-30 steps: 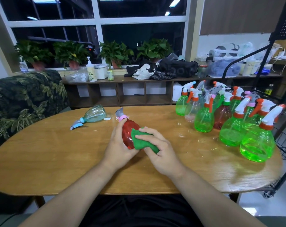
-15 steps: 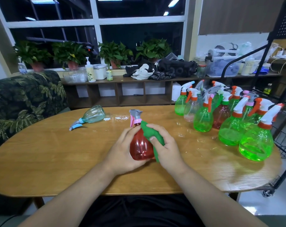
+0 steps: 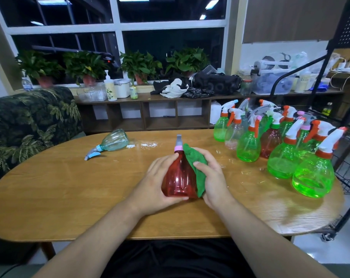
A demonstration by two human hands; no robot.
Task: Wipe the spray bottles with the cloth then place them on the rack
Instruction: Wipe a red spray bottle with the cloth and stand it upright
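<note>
A red spray bottle (image 3: 179, 177) with a pink collar and grey nozzle stands upright at the middle of the wooden table (image 3: 69, 197). My left hand (image 3: 154, 185) grips its left side and base. My right hand (image 3: 212, 177) holds a green cloth (image 3: 196, 163) pressed against the bottle's right side. A clear bluish spray bottle (image 3: 112, 142) lies on its side at the table's far left. Several green, red and clear spray bottles (image 3: 278, 149) stand grouped at the table's right end.
A black wire rack (image 3: 348, 157) stands just past the table's right edge. A leaf-patterned sofa (image 3: 29, 125) is on the left. Behind the table runs a low shelf (image 3: 170, 111) with potted plants, bags and containers. Wet patches glint on the tabletop near the bottle group.
The red bottle has gone from tilted to upright and turned in my left hand. My right hand with the cloth has slid along the bottle's right side toward the neck.
</note>
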